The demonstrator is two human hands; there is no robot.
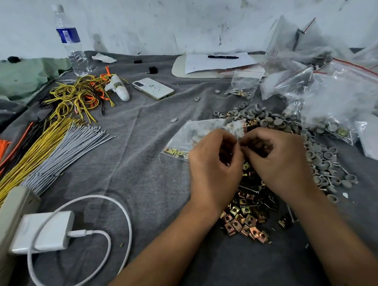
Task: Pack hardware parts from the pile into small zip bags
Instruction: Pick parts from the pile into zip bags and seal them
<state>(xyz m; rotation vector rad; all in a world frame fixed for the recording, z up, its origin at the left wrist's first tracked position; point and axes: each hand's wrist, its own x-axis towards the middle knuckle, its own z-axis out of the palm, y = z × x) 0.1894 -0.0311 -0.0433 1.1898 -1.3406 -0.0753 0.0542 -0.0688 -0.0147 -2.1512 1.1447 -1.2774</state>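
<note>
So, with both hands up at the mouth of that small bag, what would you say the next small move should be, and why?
Probably run the pinch along the strip to seal it. Both the left hand and the right hand pinch the top of the small zip bag, which lies over the grey cloth with brass clips already at its bottom. Whether the strip is partly closed cannot be told.

grey cloth [138, 162] carries hardware pile [252, 213], phone [153, 88], wire bundles [50, 147].

A makeshift packing workshop: a surface [138, 153] draped in grey cloth against a stained wall [169, 15], wire bundles [39, 155] at left, bagged hardware [332, 96] upper right.
</note>
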